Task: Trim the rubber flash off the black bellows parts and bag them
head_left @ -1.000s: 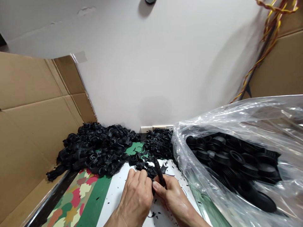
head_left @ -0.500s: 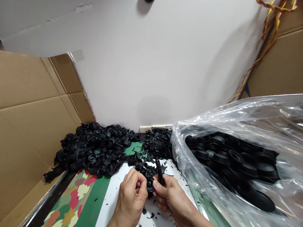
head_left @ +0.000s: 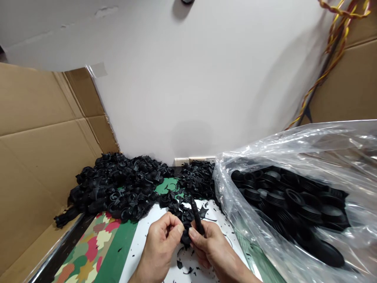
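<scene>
Between my hands, low in the middle, is a small round black rubber part [head_left: 185, 237], partly hidden by my fingers. My left hand [head_left: 160, 243] is closed, thumb and forefinger pinched together at the part's left edge. My right hand [head_left: 210, 241] grips the part's right side with its thumb tip. That same hand also holds a slim black pen-like tool [head_left: 196, 214], which points up and away; its working end cannot be made out. Just beyond the fingers, black rubber scraps [head_left: 184, 214] lie on a white sheet [head_left: 141, 236].
A heap of ribbed black rubber parts [head_left: 126, 184] lies back left beside a cardboard panel [head_left: 44, 137]. Black trimmings [head_left: 197, 179] are piled at the wall. On the right, a clear plastic bag [head_left: 235, 196] holds more ribbed parts [head_left: 277, 198]. Twisted wires [head_left: 321, 76] hang at upper right.
My left hand has turned slightly, its thumb now showing along the pinch. The pen-like tool has shifted a little left, and the rubber part has tilted and is more hidden.
</scene>
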`<state>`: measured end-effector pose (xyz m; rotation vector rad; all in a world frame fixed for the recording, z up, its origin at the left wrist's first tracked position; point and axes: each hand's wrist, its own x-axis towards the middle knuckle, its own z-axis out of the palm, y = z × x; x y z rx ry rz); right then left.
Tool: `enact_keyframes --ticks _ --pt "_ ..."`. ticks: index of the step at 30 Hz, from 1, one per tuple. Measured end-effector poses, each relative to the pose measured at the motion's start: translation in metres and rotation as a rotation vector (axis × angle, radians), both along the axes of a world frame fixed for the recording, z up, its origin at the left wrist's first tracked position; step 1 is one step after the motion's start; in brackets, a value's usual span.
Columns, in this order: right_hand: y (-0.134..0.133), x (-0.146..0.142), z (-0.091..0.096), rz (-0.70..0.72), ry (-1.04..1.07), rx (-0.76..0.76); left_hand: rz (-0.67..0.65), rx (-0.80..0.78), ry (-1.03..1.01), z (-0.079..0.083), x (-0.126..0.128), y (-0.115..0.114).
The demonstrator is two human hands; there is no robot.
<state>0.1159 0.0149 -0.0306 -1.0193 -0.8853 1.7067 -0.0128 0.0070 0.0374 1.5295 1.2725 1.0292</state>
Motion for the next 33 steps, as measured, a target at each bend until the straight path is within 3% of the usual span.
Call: enact_keyframes --ticks 5,13,18,23,28,33 --pt "0.000 0.001 -0.001 -0.045 -0.040 -0.013 0.030 -0.004 -0.014 0.004 -0.005 0.004" --pt "-0.004 0.006 0.009 -0.036 -0.023 -0.033 0.213 -0.054 0.057 -0.011 -0.022 0.020" --pt "-0.004 0.005 0.011 -0.027 0.006 -0.041 0.289 -0.091 0.039 -0.009 -0.022 0.018" --pt "-0.005 0.004 0.012 -0.038 0.013 -0.039 0.211 -0.094 0.012 -0.006 -0.018 0.017" --pt "-0.004 0.003 0.011 -0.042 -0.002 -0.015 0.242 -0.122 -0.070 -0.008 -0.018 0.016" --pt "-0.002 0.002 0.006 -0.041 -0.017 -0.014 0.058 -0.193 -0.163 -0.005 -0.016 0.013"
